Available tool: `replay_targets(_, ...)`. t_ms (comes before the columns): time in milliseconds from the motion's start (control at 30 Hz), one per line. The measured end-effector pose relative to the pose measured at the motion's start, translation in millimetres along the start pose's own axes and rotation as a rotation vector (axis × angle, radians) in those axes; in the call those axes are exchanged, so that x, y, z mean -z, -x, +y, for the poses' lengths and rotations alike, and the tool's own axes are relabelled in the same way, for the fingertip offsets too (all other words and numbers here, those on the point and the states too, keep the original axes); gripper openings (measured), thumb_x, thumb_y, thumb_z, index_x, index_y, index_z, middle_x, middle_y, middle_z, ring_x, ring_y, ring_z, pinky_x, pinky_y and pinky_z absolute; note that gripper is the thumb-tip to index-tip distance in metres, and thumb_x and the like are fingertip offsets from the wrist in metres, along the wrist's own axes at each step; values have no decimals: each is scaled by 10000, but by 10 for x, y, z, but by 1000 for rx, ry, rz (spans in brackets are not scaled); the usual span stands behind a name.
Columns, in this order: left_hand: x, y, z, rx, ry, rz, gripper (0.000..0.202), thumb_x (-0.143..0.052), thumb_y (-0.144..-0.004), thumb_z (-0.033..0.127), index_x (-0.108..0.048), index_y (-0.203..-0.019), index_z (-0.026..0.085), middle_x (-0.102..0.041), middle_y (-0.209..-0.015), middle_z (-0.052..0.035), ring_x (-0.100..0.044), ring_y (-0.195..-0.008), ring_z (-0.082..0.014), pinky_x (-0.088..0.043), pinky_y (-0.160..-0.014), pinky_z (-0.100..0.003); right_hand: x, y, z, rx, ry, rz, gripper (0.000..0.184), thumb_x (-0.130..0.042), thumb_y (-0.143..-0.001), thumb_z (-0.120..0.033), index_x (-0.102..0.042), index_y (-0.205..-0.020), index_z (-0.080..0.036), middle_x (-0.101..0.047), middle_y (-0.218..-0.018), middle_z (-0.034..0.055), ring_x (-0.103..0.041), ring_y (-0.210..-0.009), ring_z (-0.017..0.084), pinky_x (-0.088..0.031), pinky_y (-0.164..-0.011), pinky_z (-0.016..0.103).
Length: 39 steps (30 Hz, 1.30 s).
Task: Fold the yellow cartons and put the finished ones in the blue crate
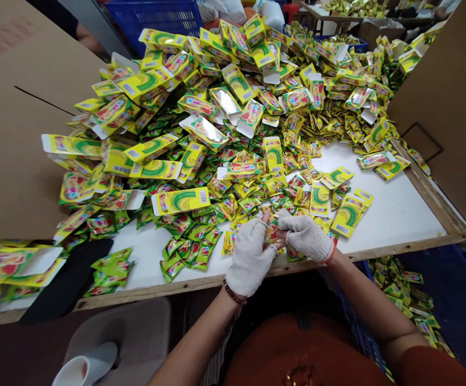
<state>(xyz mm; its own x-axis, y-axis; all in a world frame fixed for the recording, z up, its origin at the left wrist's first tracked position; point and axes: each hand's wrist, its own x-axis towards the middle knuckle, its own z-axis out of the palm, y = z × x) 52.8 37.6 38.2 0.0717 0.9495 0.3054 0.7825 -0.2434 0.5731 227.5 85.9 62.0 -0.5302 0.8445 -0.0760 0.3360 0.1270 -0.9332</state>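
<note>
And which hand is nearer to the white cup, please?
Left. The left hand is above and right of the white cup in the picture; the right hand is farther right.

The left hand (252, 252), wearing a white knitted fabric glove (245, 271), is lying just beside the similarly gloved right hand (305, 237). The bare left forearm (200, 335) and right forearm (371, 300) are angling inward; the partly hidden fingers are apparently curling.
</note>
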Motion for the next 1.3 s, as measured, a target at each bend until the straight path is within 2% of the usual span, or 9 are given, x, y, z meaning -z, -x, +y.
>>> replay_targets(133, 52, 26, 98, 241, 412, -106, 368, -532, -902, 300, -560, -1259, 217, -673, -1195, -83, -617, -1135, -242, -476, -1008, -409, 65, 1, 54, 213, 219, -12, 195, -496, -803, -120, -574, -640, -196, -540, -631, -29, -519, -647, 125, -453, -659, 238)
replay_targets(233, -1, 73, 55, 391, 742, -67, 452, -630, -837, 304, -496, -1258, 207, -671, -1180, -97, -654, -1091, -235, -528, -945, -395, 3, 50, 147, 257, 186, 265, 105, -545, -839, -180, -646, -817, -198, -652, -833, 31, -593, -792, 169, -497, -785, 305)
replay_targets(333, -101, 156, -25, 466, 924, -25, 489, -687, -795, 347, -487, -1216, 203, -683, -1117, -99, -683, -1003, -227, -564, -867, -386, -129, 124, 281, 109, 18, 452, 170, -606, -831, -258, -637, -982, -185, -668, -957, 67, -625, -810, 180, -522, -736, 308)
replay_targets(433, -139, 211, -84, 443, 826, -54, 405, -667, -816, 366, -562, -1164, 188, -683, -1109, -98, -670, -999, -220, -548, -876, -377, -231, 180, 367, -12, -123, 386, 214, -626, -815, -308, -651, -987, -182, -685, -899, 48, -631, -746, 176, -528, -681, 300)
replay_targets(667, -13, 33, -78, 288, 639, -88, 162, -621, -825, 346, -627, -849, 186, -670, -842, -28, -636, -825, -177, -529, -787, -317, -182, 152, 230, 77, 28, 286, 127, -586, -854, -252, -638, -760, -184, -621, -727, 12, -570, -705, 154, -492, -684, 279)
replay_targets(733, 0, -24, -65, 318, 713, -98, 201, -649, -801, 343, -606, -913, 182, -661, -835, -21, -635, -796, -167, -532, -757, -304, -176, 114, 218, 79, -56, 278, 86, -574, -858, -243, -635, -864, -183, -624, -745, 8, -576, -699, 150, -493, -670, 271)
replay_targets(867, 2, -59, -88, 363, 886, -166, 464, -672, -783, 341, -541, -1193, 169, -693, -950, -53, -666, -862, -180, -541, -783, -314, -184, 65, 263, 83, -106, 254, 312, -569, -854, -207, -600, -1164, -182, -670, -812, 10, -616, -722, 156, -504, -694, 277)
replay_targets(1033, 95, -44, -100, 295, 590, -154, 211, -627, -811, 355, -693, -892, 172, -715, -870, -47, -643, -839, -187, -507, -797, -312, -145, 90, 262, 223, 158, 221, 214, -537, -937, -309, -711, -940, -185, -708, -828, 34, -644, -784, 168, -491, -746, 281)
replay_targets(1300, 266, -178, 8, 231, 464, -215, 264, -545, -880, 381, -686, -805, 171, -663, -730, -3, -587, -707, -148, -481, -655, -247, -131, 54, 113, 157, 135, 244, 171, -601, -900, -288, -724, -876, -171, -714, -747, 19, -652, -713, 154, -492, -684, 257)
